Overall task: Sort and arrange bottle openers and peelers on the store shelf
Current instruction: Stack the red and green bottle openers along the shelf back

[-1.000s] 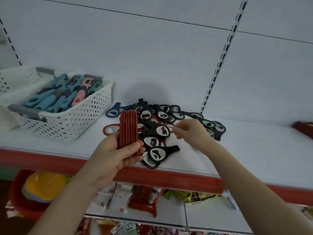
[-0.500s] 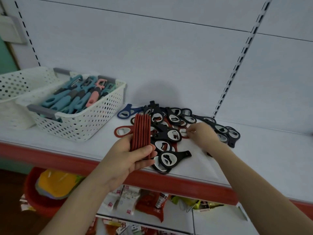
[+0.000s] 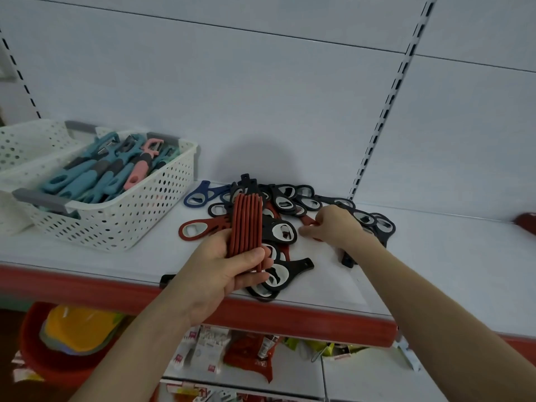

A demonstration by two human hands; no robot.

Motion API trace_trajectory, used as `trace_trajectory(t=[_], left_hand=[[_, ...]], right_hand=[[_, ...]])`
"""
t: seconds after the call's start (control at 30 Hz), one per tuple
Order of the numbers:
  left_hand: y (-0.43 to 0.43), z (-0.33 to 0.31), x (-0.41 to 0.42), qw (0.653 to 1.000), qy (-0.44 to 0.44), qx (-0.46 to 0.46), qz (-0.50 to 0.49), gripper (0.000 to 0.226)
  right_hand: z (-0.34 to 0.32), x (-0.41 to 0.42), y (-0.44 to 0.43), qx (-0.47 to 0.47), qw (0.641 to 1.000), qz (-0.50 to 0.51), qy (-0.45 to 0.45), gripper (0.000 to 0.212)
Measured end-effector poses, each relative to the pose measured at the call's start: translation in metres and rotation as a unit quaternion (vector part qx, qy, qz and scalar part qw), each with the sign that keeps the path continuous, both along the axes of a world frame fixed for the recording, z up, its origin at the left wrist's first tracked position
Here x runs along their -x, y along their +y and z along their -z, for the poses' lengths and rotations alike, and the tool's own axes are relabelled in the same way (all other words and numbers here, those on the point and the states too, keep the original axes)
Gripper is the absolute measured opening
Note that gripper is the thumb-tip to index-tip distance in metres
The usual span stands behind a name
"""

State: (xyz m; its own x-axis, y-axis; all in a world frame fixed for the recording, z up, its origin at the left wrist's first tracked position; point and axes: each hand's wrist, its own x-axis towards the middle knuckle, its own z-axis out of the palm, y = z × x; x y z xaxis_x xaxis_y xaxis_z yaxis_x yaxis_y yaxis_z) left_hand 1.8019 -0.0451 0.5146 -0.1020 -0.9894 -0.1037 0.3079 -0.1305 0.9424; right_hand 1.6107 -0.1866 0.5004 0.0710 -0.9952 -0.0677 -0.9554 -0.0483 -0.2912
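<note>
Head view: mid-frame, the left hand [image 3: 220, 274] grips a stack of red openers [image 3: 246, 221] over the black opener pile [image 3: 285, 200] on the shelf [image 3: 435, 256]. The right hand [image 3: 333, 227] seems to pinch one red opener [image 3: 307, 219] there.

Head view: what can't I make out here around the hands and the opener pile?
All in the head view:
The right hand covers its own fingertips, so its grip on the red opener is unclear.
The left hand hides the lower ends of the red stack; edge-on, no count.
The dark red thing is cut off by the right edge.
Lower peelers are buried in the basket.
</note>
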Motion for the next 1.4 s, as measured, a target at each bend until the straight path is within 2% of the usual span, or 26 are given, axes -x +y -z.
trace_trajectory(t=[0.2,0.33,0.4,0.47,0.57,0.63,0.7,0.8,0.9,1.0,1.17,1.2,1.27,1.3,1.4], left_hand=[[0.002,-0.002,-0.004,1.000,0.011,-0.010,0.000,0.022],[0.004,-0.001,-0.006,1.000,0.013,-0.012,0.002,0.022],[0.002,0.000,-0.006,1.000,0.018,-0.012,0.005,0.022],[0.000,0.001,-0.004,1.000,0.020,-0.010,0.012,0.022],[-0.005,0.001,0.007,0.999,0.024,-0.012,0.032,0.024],[-0.007,-0.001,0.018,0.997,0.036,-0.019,0.065,0.028],[-0.007,-0.003,0.030,0.993,0.050,-0.030,0.107,0.035],[-0.005,-0.006,0.053,0.983,0.065,-0.048,0.167,0.038],[-0.001,-0.009,0.079,0.970,0.093,-0.062,0.217,0.037],[0.001,-0.014,0.100,0.955,0.128,-0.071,0.257,0.035],[-0.007,-0.026,0.130,0.938,0.148,-0.077,0.304,0.016],[-0.009,-0.028,0.138,0.929,0.164,-0.087,0.321,0.019],[-0.015,-0.030,0.156,0.906,0.194,-0.101,0.363,0.049],[-0.019,-0.030,0.165,0.898,0.200,-0.104,0.379,0.056],[-0.028,-0.033,0.201,0.884,0.217,-0.119,0.398,0.057]], right_hand=[[-0.006,-0.003,-0.006,-0.050,0.999,0.012,-0.014,0.050],[-0.012,-0.003,-0.007,-0.043,0.997,0.025,-0.063,0.017],[-0.022,-0.001,0.002,-0.032,0.990,0.022,-0.134,0.010],[-0.033,0.002,0.019,-0.008,0.968,0.019,-0.251,0.008],[-0.046,0.009,0.056,0.030,0.899,-0.013,-0.436,0.005],[-0.047,0.018,0.080,0.040,0.867,-0.043,-0.494,0.009],[-0.045,0.027,0.101,0.062,0.851,-0.069,-0.517,0.014],[-0.040,0.042,0.124,0.194,0.838,-0.062,-0.506,0.020],[-0.033,0.058,0.137,0.317,0.841,-0.059,-0.435,0.025],[-0.015,0.078,0.150,0.350,0.851,-0.101,-0.379,0.010],[-0.015,0.119,0.158,0.433,0.838,-0.138,-0.303,0.012],[-0.018,0.129,0.157,0.447,0.833,-0.145,-0.292,0.012],[-0.022,0.151,0.155,0.467,0.828,-0.154,-0.269,0.011],[-0.023,0.163,0.154,0.474,0.826,-0.162,-0.259,0.011],[-0.023,0.199,0.148,0.477,0.826,-0.198,-0.225,0.013]])
